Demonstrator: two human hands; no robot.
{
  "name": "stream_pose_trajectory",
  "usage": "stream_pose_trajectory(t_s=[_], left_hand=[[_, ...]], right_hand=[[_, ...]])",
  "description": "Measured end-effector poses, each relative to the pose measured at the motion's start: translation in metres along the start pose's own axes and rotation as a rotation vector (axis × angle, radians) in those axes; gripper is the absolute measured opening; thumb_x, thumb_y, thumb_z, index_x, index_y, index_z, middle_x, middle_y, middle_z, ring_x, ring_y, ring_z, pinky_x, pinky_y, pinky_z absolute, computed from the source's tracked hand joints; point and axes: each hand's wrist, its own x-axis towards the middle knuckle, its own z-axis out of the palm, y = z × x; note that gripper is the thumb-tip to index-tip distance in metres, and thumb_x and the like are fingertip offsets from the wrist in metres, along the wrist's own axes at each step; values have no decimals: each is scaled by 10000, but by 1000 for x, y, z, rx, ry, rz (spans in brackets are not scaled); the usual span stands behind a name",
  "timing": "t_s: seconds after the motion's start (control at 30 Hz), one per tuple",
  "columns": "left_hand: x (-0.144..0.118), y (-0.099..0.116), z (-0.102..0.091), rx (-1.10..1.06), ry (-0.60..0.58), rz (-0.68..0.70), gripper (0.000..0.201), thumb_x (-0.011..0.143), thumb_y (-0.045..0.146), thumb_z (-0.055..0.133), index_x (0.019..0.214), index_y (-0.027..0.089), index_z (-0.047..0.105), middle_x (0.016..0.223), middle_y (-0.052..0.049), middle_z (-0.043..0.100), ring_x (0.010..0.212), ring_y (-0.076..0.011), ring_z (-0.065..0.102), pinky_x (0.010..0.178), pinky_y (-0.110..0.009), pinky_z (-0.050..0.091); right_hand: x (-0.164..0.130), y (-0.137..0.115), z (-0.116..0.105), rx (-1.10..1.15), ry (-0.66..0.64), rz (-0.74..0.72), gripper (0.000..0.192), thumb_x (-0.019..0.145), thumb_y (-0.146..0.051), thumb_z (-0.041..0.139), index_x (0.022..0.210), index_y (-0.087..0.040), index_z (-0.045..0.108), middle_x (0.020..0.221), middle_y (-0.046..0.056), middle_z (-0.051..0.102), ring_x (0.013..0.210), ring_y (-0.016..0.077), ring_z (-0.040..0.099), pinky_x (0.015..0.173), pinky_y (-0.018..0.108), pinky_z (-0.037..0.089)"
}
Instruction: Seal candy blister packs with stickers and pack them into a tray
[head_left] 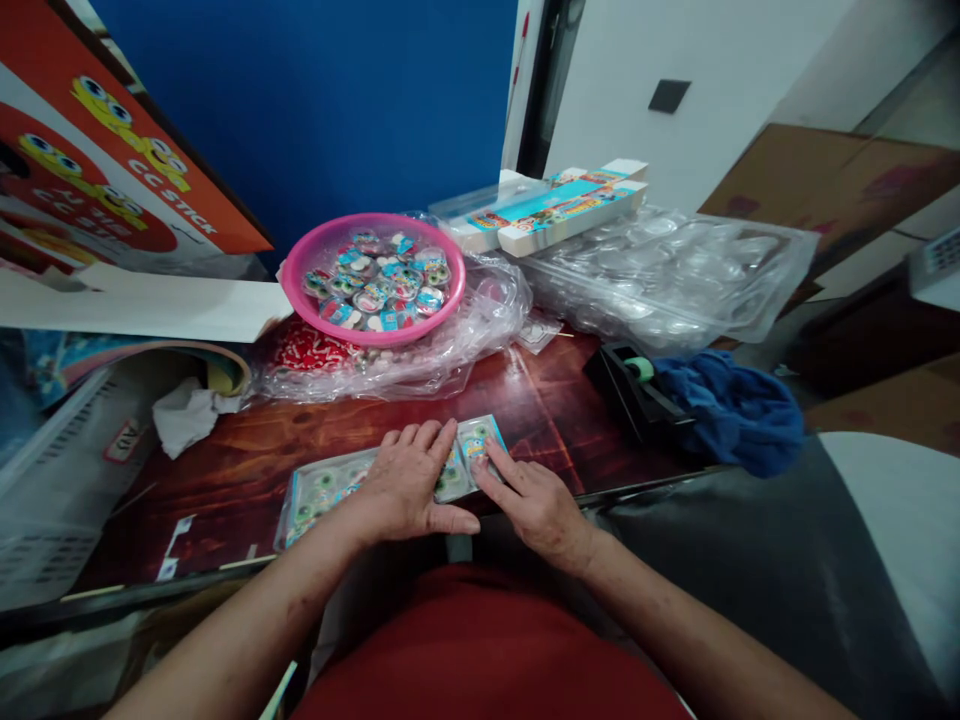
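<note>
A long strip of clear blister packs (322, 492) with green eyeball-like pieces and blue edges lies along the near side of the dark red wooden table (536, 400). My left hand (409, 478) rests flat across the strip's middle, fingers stretched forward and thumb pointing right. Part of the strip is hidden under it. My right hand (536, 500) touches the pack at the strip's right end (474, 436) with its extended fingertips. Neither hand is wrapped round anything.
Behind stands a pink bowl (300, 290) of small packaged pieces on plastic bags. Flat printed boxes (570, 205) lie on clear plastic trays (667, 275). A black tape dispenser (630, 395) and blue cloth (739, 405) sit right; a white basket (56, 480) stands left.
</note>
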Motion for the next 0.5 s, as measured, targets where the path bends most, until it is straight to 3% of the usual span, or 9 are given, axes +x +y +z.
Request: stream_pose_trajectory(t_s=[0.13,0.3,0.5], left_hand=[[-1,3,2,25,33,-44,845,762,698,254,1379,121,234,1323,-167,394,1118,-313,399,909,-449,298],[0,7,5,91,52,-37,781,788,624,332,1371,108,261,1316,-169,402,1097,-315,407,889,-442,316],[4,5,13,158,39,-46,606,796,456,422,1352,232,327,1337,-162,388,1113,-341,416,860,-465,322]], right_hand=[[-2,1,4,-15,14,-16,373,873,-111,356,1210,-140,515,1285,196,468,859,200,594,653,330,474],[-1,-1,3,-42,14,26,375,878,-139,347,1206,-173,524,1285,175,476,856,196,591,680,339,478],[7,-17,-15,-75,-103,86,361,889,-192,342,1205,-199,518,1329,122,442,786,160,581,675,301,473]])
